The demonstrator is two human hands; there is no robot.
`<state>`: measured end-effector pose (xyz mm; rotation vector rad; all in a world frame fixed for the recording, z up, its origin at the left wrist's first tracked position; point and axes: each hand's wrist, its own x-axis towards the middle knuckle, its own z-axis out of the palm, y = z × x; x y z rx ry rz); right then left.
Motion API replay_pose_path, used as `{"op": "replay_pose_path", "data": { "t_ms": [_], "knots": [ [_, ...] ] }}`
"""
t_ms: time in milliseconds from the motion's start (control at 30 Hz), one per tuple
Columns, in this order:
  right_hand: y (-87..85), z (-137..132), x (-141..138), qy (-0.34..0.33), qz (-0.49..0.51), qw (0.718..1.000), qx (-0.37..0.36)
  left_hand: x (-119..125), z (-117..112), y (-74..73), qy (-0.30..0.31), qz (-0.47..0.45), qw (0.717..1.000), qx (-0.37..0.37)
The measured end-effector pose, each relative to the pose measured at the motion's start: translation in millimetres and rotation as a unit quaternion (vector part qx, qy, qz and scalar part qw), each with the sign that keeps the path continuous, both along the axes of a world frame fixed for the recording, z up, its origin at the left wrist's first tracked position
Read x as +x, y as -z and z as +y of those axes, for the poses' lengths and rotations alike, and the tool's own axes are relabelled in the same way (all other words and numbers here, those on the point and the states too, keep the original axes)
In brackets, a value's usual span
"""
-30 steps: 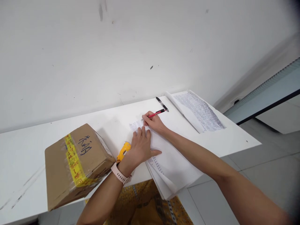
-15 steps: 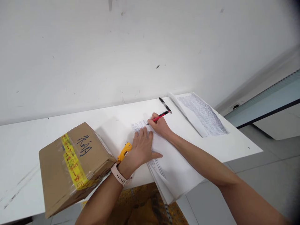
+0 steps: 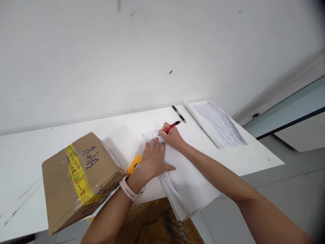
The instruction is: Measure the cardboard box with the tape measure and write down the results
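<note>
Cardboard box (image 3: 78, 183): is sitting leftmost. Yellow tape measure (image 3: 134, 164): is lying beside it. Left hand (image 3: 153, 161), fingers slightly parted: is resting on papers (image 3: 191, 186) overhanging the front edge. Right hand (image 3: 172, 136): is pinching red pen (image 3: 172, 126), shaft slanting, tip (contact unclear) pointing leftward just beyond the left fingertips. White table (image 3: 194, 137): is showing between papers and printed sheet (image 3: 219, 125).

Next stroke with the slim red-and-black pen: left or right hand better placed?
Probably the right hand: it grips the pen, tip near the white printed paper sheets. The left hand lies spread on them.
</note>
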<state>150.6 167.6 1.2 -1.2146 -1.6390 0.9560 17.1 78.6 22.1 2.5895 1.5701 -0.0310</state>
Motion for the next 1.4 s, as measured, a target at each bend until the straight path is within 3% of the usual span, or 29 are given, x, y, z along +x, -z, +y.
{"op": "replay_pose_path", "data": {
  "t_ms": [1400],
  "knots": [
    [4.0, 3.6, 0.4, 0.022, -0.018, 0.999, 0.014, 2.7, 0.1, -9.1, -0.006, 0.018, 1.000, 0.001]
  ]
}}
